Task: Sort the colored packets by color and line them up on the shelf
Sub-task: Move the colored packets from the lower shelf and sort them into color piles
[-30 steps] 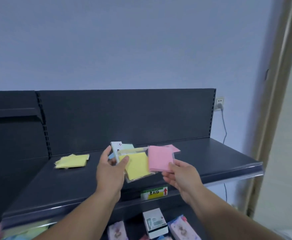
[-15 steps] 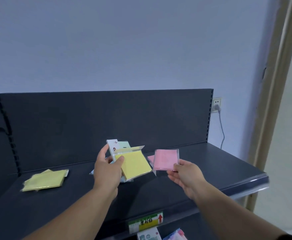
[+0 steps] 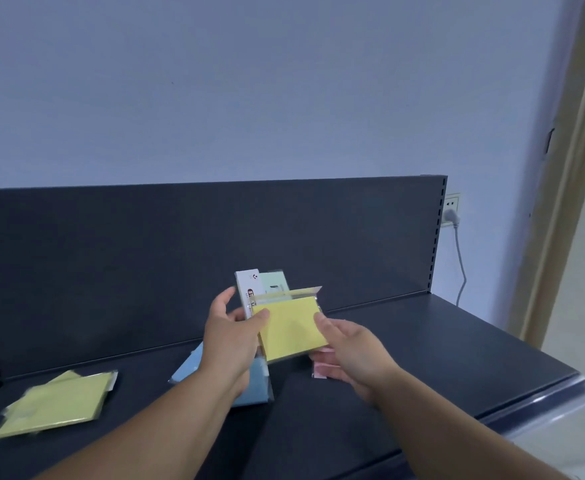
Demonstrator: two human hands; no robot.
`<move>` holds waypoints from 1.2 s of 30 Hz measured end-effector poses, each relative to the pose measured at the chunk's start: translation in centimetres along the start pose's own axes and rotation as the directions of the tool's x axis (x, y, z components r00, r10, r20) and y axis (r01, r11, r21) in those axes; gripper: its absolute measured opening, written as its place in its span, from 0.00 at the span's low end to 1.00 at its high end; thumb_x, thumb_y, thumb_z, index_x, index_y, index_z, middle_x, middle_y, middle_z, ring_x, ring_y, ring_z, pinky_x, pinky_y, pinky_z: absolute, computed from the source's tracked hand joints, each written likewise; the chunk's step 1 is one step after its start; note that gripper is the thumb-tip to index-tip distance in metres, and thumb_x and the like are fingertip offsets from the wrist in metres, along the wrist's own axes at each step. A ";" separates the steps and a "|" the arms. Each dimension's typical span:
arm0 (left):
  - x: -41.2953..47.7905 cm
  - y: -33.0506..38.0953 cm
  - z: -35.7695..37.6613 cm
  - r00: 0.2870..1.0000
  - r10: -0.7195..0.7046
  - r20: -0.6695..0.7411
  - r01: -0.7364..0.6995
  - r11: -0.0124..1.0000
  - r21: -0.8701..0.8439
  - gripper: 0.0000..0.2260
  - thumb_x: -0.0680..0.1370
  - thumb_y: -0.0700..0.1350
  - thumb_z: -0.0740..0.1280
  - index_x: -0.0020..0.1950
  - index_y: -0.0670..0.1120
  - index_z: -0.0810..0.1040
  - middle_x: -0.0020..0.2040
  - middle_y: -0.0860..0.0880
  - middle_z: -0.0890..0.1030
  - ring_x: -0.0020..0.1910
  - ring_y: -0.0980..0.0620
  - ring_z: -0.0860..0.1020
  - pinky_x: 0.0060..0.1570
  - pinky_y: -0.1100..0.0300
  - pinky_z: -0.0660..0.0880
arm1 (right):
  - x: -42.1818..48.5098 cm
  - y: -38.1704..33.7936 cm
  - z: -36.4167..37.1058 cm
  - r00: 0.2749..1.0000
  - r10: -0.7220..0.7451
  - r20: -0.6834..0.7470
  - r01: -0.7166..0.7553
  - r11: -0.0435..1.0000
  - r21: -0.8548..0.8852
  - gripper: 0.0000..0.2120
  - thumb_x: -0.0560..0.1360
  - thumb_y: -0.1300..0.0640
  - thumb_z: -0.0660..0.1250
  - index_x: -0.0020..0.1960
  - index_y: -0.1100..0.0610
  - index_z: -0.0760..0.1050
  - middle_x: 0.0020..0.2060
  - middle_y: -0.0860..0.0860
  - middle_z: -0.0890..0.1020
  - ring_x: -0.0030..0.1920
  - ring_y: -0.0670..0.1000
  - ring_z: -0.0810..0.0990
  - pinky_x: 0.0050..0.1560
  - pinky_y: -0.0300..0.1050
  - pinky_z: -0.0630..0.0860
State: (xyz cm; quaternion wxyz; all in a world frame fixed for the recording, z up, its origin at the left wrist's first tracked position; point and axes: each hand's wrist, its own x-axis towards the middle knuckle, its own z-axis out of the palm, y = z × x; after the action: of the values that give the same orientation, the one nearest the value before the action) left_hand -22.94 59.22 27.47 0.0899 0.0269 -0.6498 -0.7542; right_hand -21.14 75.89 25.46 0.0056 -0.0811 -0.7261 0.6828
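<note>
A single wide-angle camera serves the scene. It is worn on the person's head and faces forward and slightly down toward a dark shelf (image 3: 422, 341) and its upright back panel (image 3: 145, 254). Both forearms enter from the bottom edge, and the left hand (image 3: 228, 341) and right hand (image 3: 353, 351) meet near the centre of the frame, close to the lens. The upper half of the frame shows the pale wall (image 3: 249, 81) behind the shelf. A wall socket (image 3: 451, 206) and a door frame (image 3: 568, 168) lie at the right, where the wide lens bows the vertical lines. The left edge of the frame is blurred. No second view exists, so no region is shared between views.
</note>
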 end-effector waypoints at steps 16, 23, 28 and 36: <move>-0.5 -1.4 6.1 0.956 -0.155 -0.248 0.135 0.986 -0.096 0.08 0.81 0.46 0.62 0.51 0.42 0.76 0.45 0.44 0.84 0.41 0.46 0.83 0.36 0.54 0.80 | 4.0 -0.1 -8.9 0.995 0.043 0.088 -0.055 0.990 0.134 0.08 0.81 0.59 0.62 0.55 0.58 0.78 0.46 0.54 0.86 0.43 0.53 0.83 0.39 0.44 0.79; -2.8 -1.4 3.8 0.887 -0.098 -0.451 0.024 0.986 -0.168 0.05 0.81 0.44 0.64 0.53 0.44 0.75 0.45 0.46 0.82 0.41 0.51 0.82 0.40 0.52 0.81 | 5.4 0.4 -6.1 0.973 0.094 0.211 -0.129 0.979 0.158 0.09 0.82 0.62 0.58 0.57 0.60 0.76 0.47 0.58 0.84 0.40 0.55 0.82 0.37 0.46 0.78; -4.9 -0.7 -2.1 0.793 -0.011 -0.609 -0.078 0.990 -0.118 0.03 0.80 0.45 0.65 0.47 0.52 0.73 0.50 0.46 0.82 0.45 0.48 0.83 0.37 0.55 0.80 | 4.1 0.0 0.0 0.942 0.077 0.325 -0.128 0.982 0.136 0.10 0.82 0.64 0.57 0.58 0.54 0.73 0.50 0.54 0.82 0.43 0.54 0.82 0.38 0.45 0.78; -9.0 1.8 -13.8 0.648 0.040 -0.761 -0.167 0.982 -0.091 0.22 0.80 0.41 0.65 0.71 0.56 0.65 0.52 0.47 0.82 0.47 0.48 0.83 0.33 0.57 0.78 | -0.2 -0.7 10.9 0.868 0.111 0.484 -0.159 0.985 0.059 0.13 0.81 0.67 0.56 0.59 0.53 0.69 0.47 0.54 0.81 0.44 0.54 0.81 0.39 0.47 0.79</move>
State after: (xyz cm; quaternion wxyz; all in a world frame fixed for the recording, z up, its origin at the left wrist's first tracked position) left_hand -11.77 47.01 26.45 0.3967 0.2938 -0.4941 -0.7157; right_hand -22.35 65.05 25.41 -0.2180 0.0400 -0.6632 0.7148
